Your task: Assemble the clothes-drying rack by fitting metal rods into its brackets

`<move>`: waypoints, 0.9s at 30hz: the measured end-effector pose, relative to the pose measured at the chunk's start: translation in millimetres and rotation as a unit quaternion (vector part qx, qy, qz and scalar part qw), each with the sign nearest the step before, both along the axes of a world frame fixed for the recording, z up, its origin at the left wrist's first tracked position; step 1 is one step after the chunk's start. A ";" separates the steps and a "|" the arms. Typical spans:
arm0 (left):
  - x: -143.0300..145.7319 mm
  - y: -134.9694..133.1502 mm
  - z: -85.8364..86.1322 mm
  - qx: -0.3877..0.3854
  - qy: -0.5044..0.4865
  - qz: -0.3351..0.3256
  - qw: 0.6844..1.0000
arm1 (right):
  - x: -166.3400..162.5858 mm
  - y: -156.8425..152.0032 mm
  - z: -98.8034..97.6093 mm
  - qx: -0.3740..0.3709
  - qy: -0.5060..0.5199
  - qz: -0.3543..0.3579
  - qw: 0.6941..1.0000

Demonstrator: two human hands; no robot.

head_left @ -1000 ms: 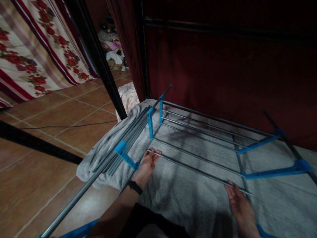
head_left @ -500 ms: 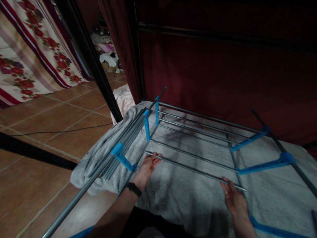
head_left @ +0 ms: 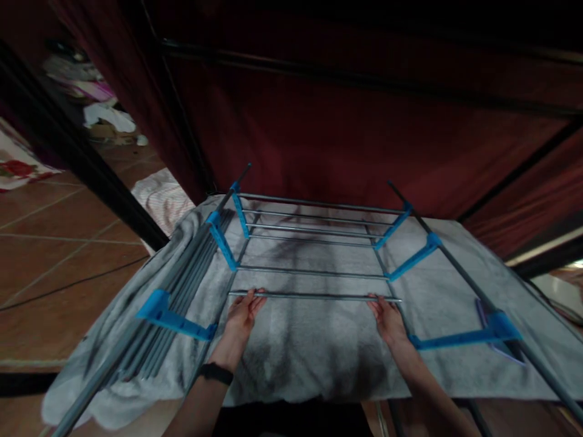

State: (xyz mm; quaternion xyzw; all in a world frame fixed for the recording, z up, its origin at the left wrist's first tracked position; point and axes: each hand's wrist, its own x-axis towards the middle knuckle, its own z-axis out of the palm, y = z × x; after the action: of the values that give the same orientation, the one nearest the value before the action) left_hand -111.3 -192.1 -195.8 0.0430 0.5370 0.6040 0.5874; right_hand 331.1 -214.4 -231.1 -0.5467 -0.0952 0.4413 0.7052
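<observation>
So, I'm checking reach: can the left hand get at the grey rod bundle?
Probably yes: the bundle lies close by, though the left hand holds a rod and the frame's lower bar lies between.

Home, prob. bedroom: soft grey plush blanket (head_left: 305, 343) spread wide, as on bed; black metal post (head_left: 82, 145) at L; dark red fabric curtain (head_left: 291, 145) hung across far side. Brown sq. floor tiles (head_left: 50, 261) w/ pale grout, L. Far L: untidy heap of mixed-colour cloth (head_left: 107, 115), plus white cloth w/ red flower print (head_left: 18, 170).
</observation>
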 end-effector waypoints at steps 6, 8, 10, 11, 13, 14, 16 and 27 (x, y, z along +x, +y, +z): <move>-4.0 7.4 2.0 -0.030 0.029 -0.018 0.999 | -13.7 4.0 21.6 -0.039 0.026 -0.009 0.999; -5.4 9.7 3.0 -0.031 0.039 -0.032 0.998 | -16.1 4.1 26.9 -0.052 0.028 -0.013 0.998; -6.5 11.3 3.7 -0.029 0.043 -0.048 0.997 | -17.9 4.0 30.9 -0.057 0.032 -0.019 0.998; -6.9 11.8 3.8 -0.028 0.046 -0.055 0.997 | -18.7 4.0 32.4 -0.057 0.033 -0.020 0.998; -7.1 11.9 3.9 -0.026 0.052 -0.064 0.996 | -20.0 3.8 34.2 -0.058 0.036 -0.019 0.998; -7.0 11.5 3.7 -0.024 0.053 -0.066 0.996 | -20.6 3.7 34.7 -0.057 0.037 -0.018 0.998; -6.7 10.0 3.0 -0.021 0.050 -0.061 0.997 | -21.6 3.2 35.5 -0.056 0.039 -0.013 0.998; 0.0 1.7 -0.2 0.010 0.027 -0.002 1.000 | -24.4 5.7 35.3 -0.048 0.032 -0.012 0.998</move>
State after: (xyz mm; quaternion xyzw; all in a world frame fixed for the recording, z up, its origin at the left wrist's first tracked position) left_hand -111.3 -190.4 -196.0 0.0657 0.5465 0.6067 0.5735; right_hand 306.7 -208.6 -195.8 -0.5670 -0.0445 0.4537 0.6860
